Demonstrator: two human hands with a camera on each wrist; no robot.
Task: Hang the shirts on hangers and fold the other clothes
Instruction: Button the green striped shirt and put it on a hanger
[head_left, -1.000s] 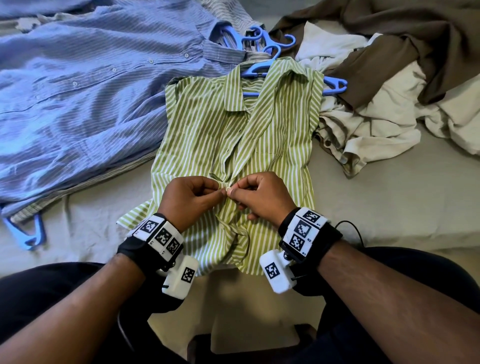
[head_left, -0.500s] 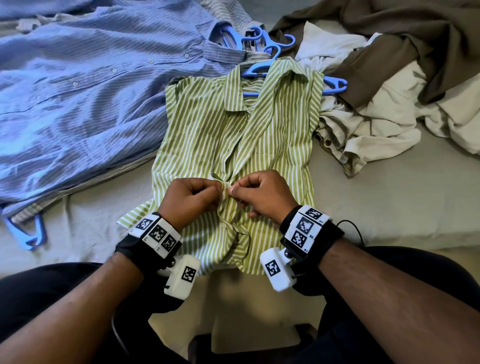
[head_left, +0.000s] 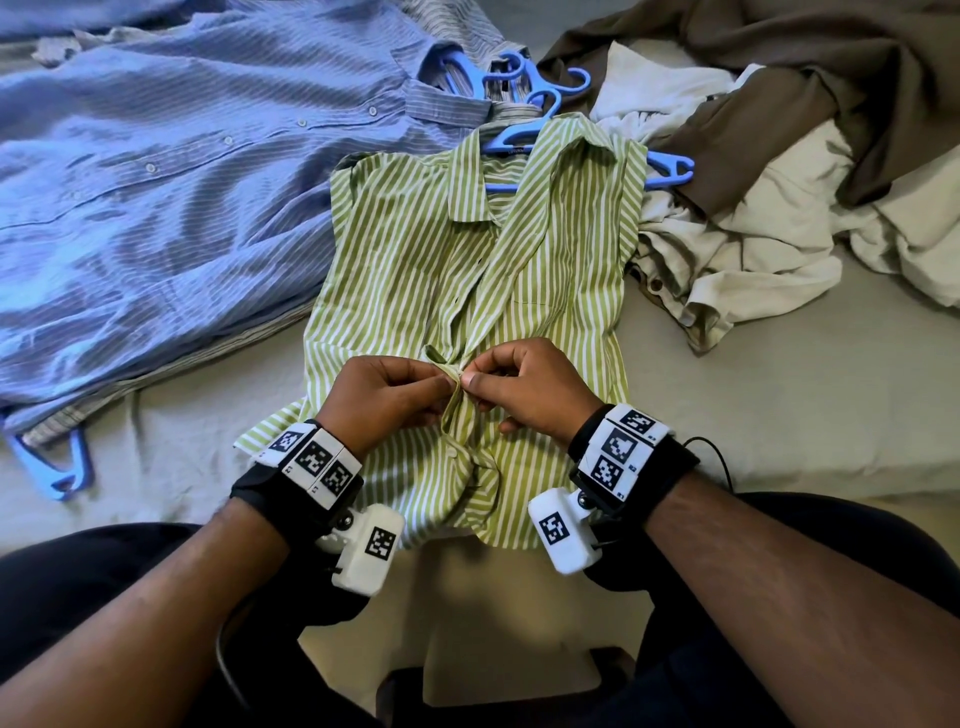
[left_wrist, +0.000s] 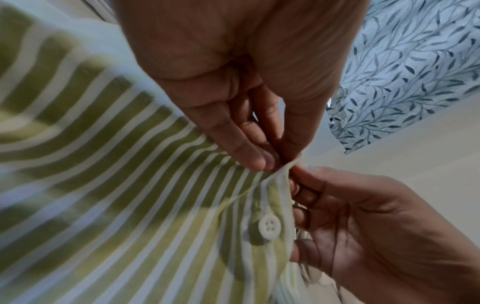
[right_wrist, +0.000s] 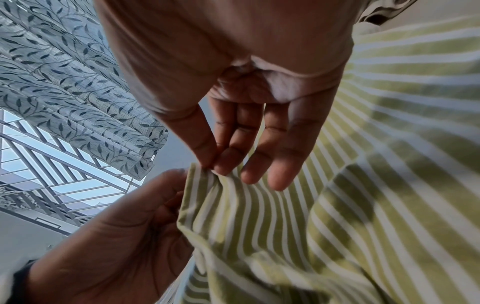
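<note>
one green shirt on one hanger; left hand and right hand each pinch its front edge. one white button below. one blue shirt alongside.

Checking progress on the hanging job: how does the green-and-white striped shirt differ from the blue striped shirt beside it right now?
The green-and-white striped shirt looks sleeveless and smaller; the blue striped shirt is long-sleeved and larger. The green one's front is open, with the left hand and right hand pinching its edges together; the blue one is buttoned and untouched. Both lie flat on the bed with blue plastic hangers at their collars.
</note>
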